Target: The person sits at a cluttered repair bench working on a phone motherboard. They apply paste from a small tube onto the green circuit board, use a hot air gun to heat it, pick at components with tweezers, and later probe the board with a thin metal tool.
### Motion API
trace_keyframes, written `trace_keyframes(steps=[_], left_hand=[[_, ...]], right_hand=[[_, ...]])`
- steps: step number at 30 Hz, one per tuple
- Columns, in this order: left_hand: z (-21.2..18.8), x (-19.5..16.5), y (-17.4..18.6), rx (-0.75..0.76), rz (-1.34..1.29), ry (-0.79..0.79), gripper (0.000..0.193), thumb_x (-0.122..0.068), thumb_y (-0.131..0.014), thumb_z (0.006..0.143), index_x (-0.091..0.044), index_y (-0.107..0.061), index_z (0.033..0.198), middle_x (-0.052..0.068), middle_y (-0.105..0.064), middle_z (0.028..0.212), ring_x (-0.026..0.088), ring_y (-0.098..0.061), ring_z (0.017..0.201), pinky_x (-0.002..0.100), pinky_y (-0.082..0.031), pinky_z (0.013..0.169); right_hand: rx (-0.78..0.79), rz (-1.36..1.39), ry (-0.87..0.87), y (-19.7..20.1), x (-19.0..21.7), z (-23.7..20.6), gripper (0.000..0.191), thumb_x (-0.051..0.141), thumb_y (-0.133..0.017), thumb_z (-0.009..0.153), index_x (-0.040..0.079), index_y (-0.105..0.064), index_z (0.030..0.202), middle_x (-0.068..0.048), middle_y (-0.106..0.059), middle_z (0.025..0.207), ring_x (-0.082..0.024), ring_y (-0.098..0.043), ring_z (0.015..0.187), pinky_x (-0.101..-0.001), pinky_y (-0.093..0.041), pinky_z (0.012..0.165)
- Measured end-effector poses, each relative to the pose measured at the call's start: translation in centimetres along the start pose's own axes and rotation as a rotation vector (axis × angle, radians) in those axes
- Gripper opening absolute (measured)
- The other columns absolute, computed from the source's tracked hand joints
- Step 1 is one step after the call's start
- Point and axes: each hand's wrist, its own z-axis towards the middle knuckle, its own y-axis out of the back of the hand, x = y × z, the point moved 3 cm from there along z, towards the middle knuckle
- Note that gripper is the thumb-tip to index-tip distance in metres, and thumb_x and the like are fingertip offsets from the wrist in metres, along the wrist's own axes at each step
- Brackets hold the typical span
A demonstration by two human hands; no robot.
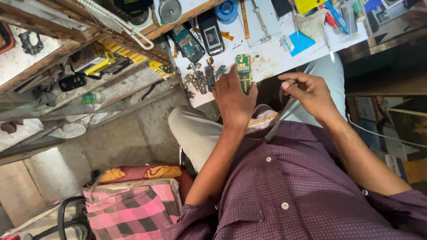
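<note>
Left hand [232,95] at near edge of worktop [271,58], fingers closed on green circuit board [243,72], thumb along its right side. Board flat or nearly flat on worktop, long axis running away from edge. Right hand [307,91] off worktop, just beyond near edge, above lap; fingertips pinched together, whether on something too small to see cannot be told. Hands near each other, not touching.

Left of board, touching or just beside left hand's fingers: cluster of small dark parts [201,80]. Further in from edge: opened phone [189,43] with blue board showing, and black phone [211,36] beside it. Blue tape roll [227,10] at far edge. Metal tool [261,26] lying mid-worktop. Blue card [301,43] and screwdrivers [332,18] toward right corner. Worktop surface white, stained.

Pink checked bag [129,209] on floor, well apart from worktop.
</note>
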Motion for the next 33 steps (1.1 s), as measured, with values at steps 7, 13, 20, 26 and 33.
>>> trace_keyframes(steps=[7,13,20,26,33], left_hand=[[0.0,1.0,0.1,0.017,-0.104,-0.017,0.074,-0.015,-0.08,0.075,-0.008,-0.048,0.142,0.014,-0.062,0.119,0.036,-0.058,0.115,0.05,-0.044,0.101],[1.4,2.4,0.6,0.157,-0.16,-0.174,0.075,-0.01,-0.08,0.078,-0.011,-0.046,0.145,0.009,-0.063,0.117,0.03,-0.061,0.112,0.047,-0.044,0.1],[3.9,3.5,2.0,0.244,-0.14,-0.41,0.08,-0.006,-0.079,0.077,-0.013,-0.044,0.148,0.005,-0.065,0.122,0.026,-0.061,0.115,0.045,-0.04,0.103],[5.7,3.3,3.1,0.307,-0.163,-0.492,0.077,-0.003,-0.075,0.077,-0.012,-0.045,0.147,0.005,-0.067,0.123,0.024,-0.061,0.118,0.042,-0.038,0.104],[6.8,2.2,4.3,0.38,-0.054,-0.561,0.074,-0.003,-0.07,0.079,-0.009,-0.047,0.149,0.009,-0.066,0.123,0.025,-0.06,0.115,0.043,-0.038,0.101]], right_hand=[[-0.007,0.001,-0.015,0.2,-0.5,0.0,0.028,0.011,-0.068,0.1,0.002,-0.071,0.127,0.0,-0.07,0.097,-0.006,-0.064,0.085,-0.0223,-0.053,0.076],[0.002,0.027,0.0,0.4,-0.8,-0.2,0.028,0.011,-0.068,0.101,0.002,-0.071,0.127,-0.001,-0.072,0.097,-0.006,-0.065,0.085,-0.0221,-0.053,0.077],[-0.018,0.024,-0.017,0.3,-0.4,-0.2,0.027,0.011,-0.068,0.101,0.002,-0.071,0.127,-0.001,-0.072,0.096,-0.007,-0.065,0.085,-0.0231,-0.054,0.076],[-0.006,0.033,-0.023,0.1,-0.5,0.0,0.027,0.012,-0.068,0.101,0.003,-0.071,0.127,0.0,-0.072,0.097,-0.007,-0.066,0.086,-0.0227,-0.054,0.078],[-0.017,-0.01,0.021,-0.8,0.3,0.1,0.026,0.012,-0.069,0.102,0.003,-0.072,0.127,-0.002,-0.071,0.098,-0.007,-0.065,0.086,-0.023,-0.054,0.078]])
